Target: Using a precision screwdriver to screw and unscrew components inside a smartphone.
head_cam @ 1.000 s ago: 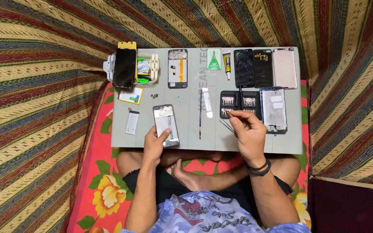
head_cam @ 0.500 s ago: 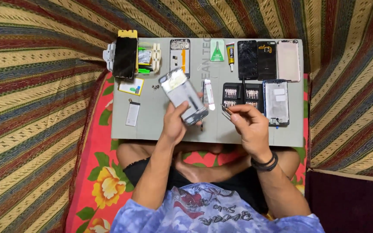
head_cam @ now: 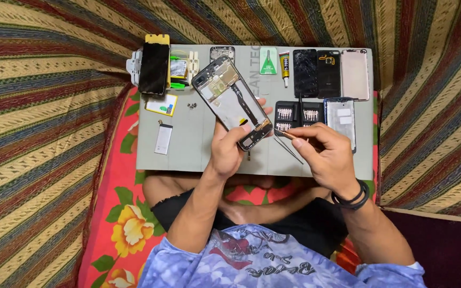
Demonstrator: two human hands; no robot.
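Note:
My left hand (head_cam: 230, 149) holds an opened phone frame (head_cam: 229, 98) up above the grey work mat (head_cam: 193, 144), tilted with its camera end toward the upper left. My right hand (head_cam: 324, 152) pinches a thin metal tool (head_cam: 286, 134) whose tip points at the lower end of the phone frame. A black bit set (head_cam: 297, 114) lies just beyond my right hand.
On the mat lie a black phone (head_cam: 154, 68), a small battery (head_cam: 163, 138), a yellow card (head_cam: 161, 104), a glue tube (head_cam: 284, 64), a green pick (head_cam: 268, 61), cracked screens (head_cam: 305, 72), a back cover (head_cam: 355, 74) and another phone frame (head_cam: 341, 118). Striped and floral cloth surrounds it.
My left hand lifted the phone frame off the mat and raised it toward the middle. My right hand left the bit set and brought the thin tool to the frame's lower end.

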